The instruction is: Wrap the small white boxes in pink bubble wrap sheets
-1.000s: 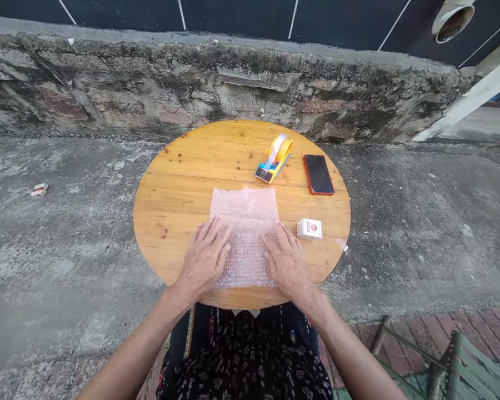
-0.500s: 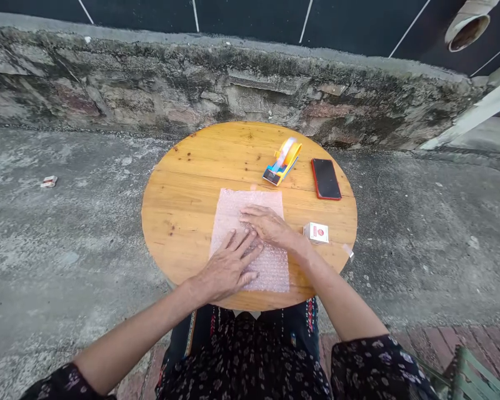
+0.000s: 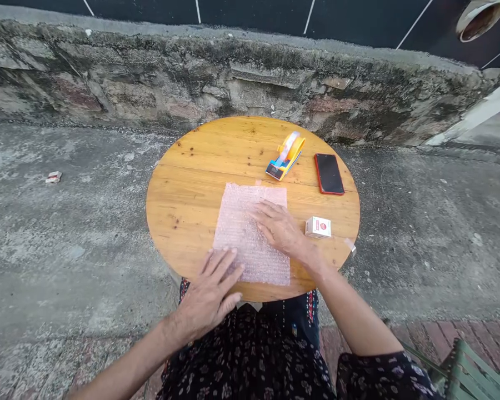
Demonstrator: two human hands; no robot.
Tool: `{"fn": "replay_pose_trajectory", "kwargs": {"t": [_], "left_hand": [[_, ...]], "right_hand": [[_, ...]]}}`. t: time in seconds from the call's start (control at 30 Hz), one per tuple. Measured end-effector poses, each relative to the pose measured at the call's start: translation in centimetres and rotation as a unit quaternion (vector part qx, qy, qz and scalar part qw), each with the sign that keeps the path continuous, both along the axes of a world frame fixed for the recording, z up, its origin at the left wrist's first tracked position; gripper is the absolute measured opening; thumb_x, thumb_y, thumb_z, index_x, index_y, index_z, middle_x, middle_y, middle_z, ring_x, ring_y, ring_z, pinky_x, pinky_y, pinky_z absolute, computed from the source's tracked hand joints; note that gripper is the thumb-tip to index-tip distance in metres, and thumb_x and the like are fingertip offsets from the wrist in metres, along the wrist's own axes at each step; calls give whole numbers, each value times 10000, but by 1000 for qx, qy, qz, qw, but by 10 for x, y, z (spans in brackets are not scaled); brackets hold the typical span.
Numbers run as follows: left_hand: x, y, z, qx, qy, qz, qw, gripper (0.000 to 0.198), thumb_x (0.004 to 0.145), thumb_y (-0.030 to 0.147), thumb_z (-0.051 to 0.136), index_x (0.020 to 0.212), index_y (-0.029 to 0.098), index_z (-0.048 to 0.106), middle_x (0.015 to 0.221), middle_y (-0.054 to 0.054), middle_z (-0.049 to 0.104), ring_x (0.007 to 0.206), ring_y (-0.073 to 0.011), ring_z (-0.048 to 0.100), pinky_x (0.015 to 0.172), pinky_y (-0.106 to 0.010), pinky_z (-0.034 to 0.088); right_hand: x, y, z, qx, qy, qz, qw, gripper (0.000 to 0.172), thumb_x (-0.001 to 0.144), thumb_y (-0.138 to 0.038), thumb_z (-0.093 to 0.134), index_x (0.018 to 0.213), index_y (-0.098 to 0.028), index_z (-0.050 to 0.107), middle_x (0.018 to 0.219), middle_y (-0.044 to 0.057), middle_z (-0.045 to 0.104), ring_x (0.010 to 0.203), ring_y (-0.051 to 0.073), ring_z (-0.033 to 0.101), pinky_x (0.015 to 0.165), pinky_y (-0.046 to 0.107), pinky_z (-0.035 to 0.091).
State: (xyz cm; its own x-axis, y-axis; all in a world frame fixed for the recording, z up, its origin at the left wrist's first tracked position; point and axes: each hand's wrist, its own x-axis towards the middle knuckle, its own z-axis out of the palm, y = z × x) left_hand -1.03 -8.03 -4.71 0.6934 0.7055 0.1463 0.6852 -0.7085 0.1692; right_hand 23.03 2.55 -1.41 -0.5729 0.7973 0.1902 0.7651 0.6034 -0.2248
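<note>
A pinkish sheet of bubble wrap (image 3: pixel 250 222) lies flat near the front of the round wooden table (image 3: pixel 179 194). My left hand (image 3: pixel 210 291) is spread, its fingertips over the sheet's lower left corner. Across the sheet's right part rests my right hand (image 3: pixel 280 228), palm down, fingers apart, holding nothing. Just right of that hand stands a small white box (image 3: pixel 318 227) with a red mark. Behind the sheet is a yellow and blue tape dispenser (image 3: pixel 286 156).
A phone in a red case (image 3: pixel 329 174) lies at the table's right. A strip of clear tape (image 3: pixel 350 245) hangs at the right edge. Beyond the table runs a stone wall (image 3: pixel 150 83); a green chair (image 3: pixel 475 372) is at lower right.
My left hand has moved down and left, toward the sheet's lower left corner. My right hand has shifted slightly right. The camera view has shifted a little.
</note>
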Motion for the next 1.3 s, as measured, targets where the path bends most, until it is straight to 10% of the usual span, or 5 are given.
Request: {"fn": "replay_pose_trajectory", "kwargs": {"t": [0.3,0.5,0.77,1.03,1.3], "left_hand": [[19,7,-9,-16,-4,85,996,480,951,371,442,1393,188,481,1543,-146,314,1442,-334,244,1162,-577,224],[23,11,-10,-7,-13,91,996,473,948,358,447,1380,171,493,1536,-162,321,1442,-338,242,1154,-579,246],[12,14,-17,15,-104,116,988,399,944,270,459,1326,175,523,1530,-133,326,1439,-295,250,1164,-544,279],[16,16,-18,18,-160,159,974,305,939,234,473,1205,177,611,1434,-136,454,1374,-297,363,1122,-545,358],[16,16,-23,34,-166,167,971,288,930,239,500,1190,186,612,1407,-136,481,1368,-303,374,1097,-555,389]], "right_hand": [[47,-79,-2,23,-35,-36,998,262,928,-225,505,1142,-209,656,1342,57,588,1355,248,397,1099,464,338],[101,-64,13,71,-53,-241,967,461,887,-339,551,1310,-156,530,1431,158,476,1287,337,455,983,502,408],[128,-42,-7,5,-36,-256,966,452,854,-374,559,1248,-152,553,1158,160,671,1072,324,616,887,490,468],[69,-31,25,-12,56,-174,983,405,802,-374,635,1157,-181,605,1095,108,691,979,270,643,864,419,463],[0,-1,15,-72,52,-66,994,399,755,-262,667,1145,-195,613,1096,88,696,996,257,631,886,404,433]]}}
